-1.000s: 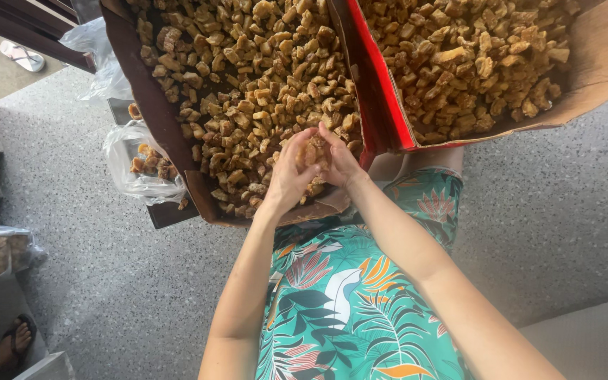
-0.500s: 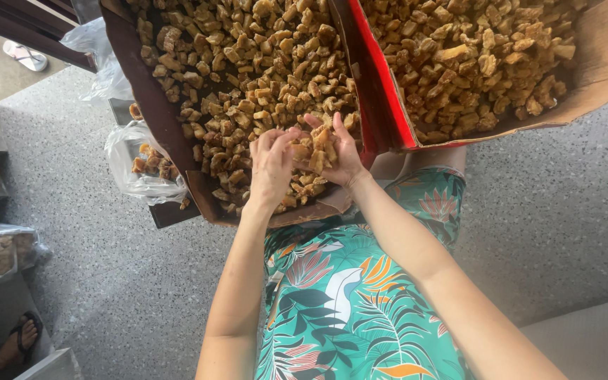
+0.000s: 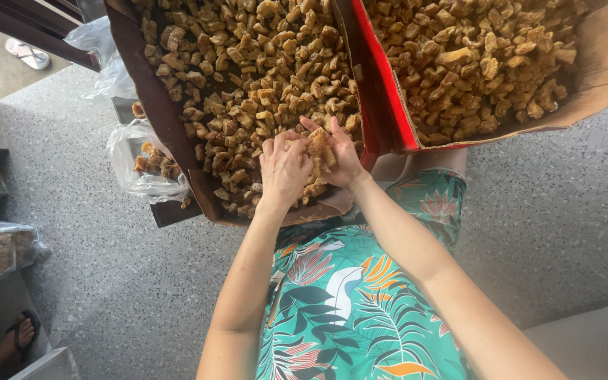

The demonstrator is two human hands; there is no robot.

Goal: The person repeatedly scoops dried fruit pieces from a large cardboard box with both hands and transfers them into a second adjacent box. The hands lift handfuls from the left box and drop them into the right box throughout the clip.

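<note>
Both boxes (image 3: 177,134) cropped; hands (image 3: 311,162) hide pieces (image 3: 318,151).

Both my forearms reach up toward twelve o'clock. My left hand (image 3: 283,172) lies palm down, fingers curled; my right hand (image 3: 338,156) cups against it at its three o'clock, fingers spread.

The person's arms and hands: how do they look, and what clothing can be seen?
Both forearms are bare, with no sleeves in view. The left hand and right hand wear no gloves; no ring or watch can be made out. Below them the person wears a teal garment printed with white, orange and pink leaves.
</note>
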